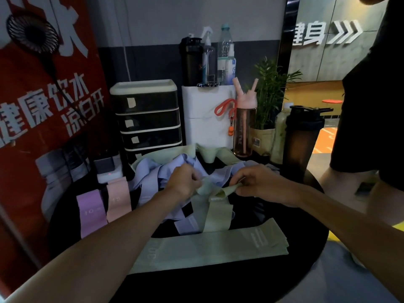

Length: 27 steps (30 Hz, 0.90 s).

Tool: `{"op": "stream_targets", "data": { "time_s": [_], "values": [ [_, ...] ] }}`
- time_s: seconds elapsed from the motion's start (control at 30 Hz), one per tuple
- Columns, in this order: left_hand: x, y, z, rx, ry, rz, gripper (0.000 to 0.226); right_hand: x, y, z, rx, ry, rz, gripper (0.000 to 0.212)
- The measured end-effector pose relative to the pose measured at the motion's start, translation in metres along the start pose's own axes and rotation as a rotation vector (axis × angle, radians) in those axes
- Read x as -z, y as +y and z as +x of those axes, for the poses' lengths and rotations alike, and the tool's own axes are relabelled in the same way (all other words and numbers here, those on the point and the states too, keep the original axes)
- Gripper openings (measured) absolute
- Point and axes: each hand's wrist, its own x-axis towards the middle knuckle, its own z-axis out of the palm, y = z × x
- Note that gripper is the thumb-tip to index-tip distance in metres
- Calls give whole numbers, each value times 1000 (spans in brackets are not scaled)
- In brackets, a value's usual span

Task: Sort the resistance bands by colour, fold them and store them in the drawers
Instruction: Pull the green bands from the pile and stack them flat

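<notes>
Both my hands hold one pale green band above the round black table. My left hand pinches its left end, and my right hand pinches its right end; the rest of the band hangs down in a loop. Behind the hands lies a tangled heap of lavender bands mixed with more green ones. A flat stack of green bands lies at the table's front. At the left lie a purple band and a pink band, side by side. The black drawer unit stands at the back left with its drawers shut.
A white box with bottles and a spray bottle on top stands behind the heap. A pink bottle, a potted plant and a dark shaker line the back right. Another person in black stands at the right. A red banner fills the left.
</notes>
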Motion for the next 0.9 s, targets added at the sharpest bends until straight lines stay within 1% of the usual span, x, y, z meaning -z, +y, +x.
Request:
{"op": "stream_targets", "data": {
  "time_s": [0.13, 0.27, 0.4, 0.47, 0.5, 0.57, 0.6, 0.63, 0.67, 0.7, 0.73, 0.8, 0.9],
  "values": [
    [3, 1, 2, -8, 62, -36, 27, 0, 1, 0, -11, -22, -5, 17],
    [26, 19, 4, -133, 205, -80, 17, -2, -5, 0, 6, -2, 8, 15],
    [57, 51, 2, -248, 270, -139, 16, -4, -12, 7, 67, 49, 34, 10],
    [73, 68, -3, -314, 297, -146, 12, -4, -21, 12, 81, 117, 18, 16],
    [80, 76, -7, -343, 313, -145, 11, -4, -26, 13, 92, 155, 30, 23],
    [94, 91, -13, -391, 344, -153, 11, -4, -36, 16, 119, 212, 116, 39],
    [100, 97, -16, -406, 353, -160, 11, -4, -42, 16, 134, 225, 153, 42],
    [106, 103, -19, -417, 360, -170, 11, -4, -48, 16, 152, 235, 179, 40],
    [111, 109, -23, -425, 366, -180, 11, -5, -52, 17, 169, 256, 195, 33],
    [116, 114, -26, -433, 369, -192, 11, -5, -57, 17, 187, 279, 199, 21],
    [121, 119, -29, -444, 372, -202, 11, -5, -63, 16, 207, 310, 197, 12],
    [127, 125, -34, -463, 385, -216, 13, -6, -74, 15, 227, 377, 188, 29],
    [135, 129, -39, -420, 358, -295, 13, -6, -89, 12, 245, 421, 235, 38]
  ]
}}
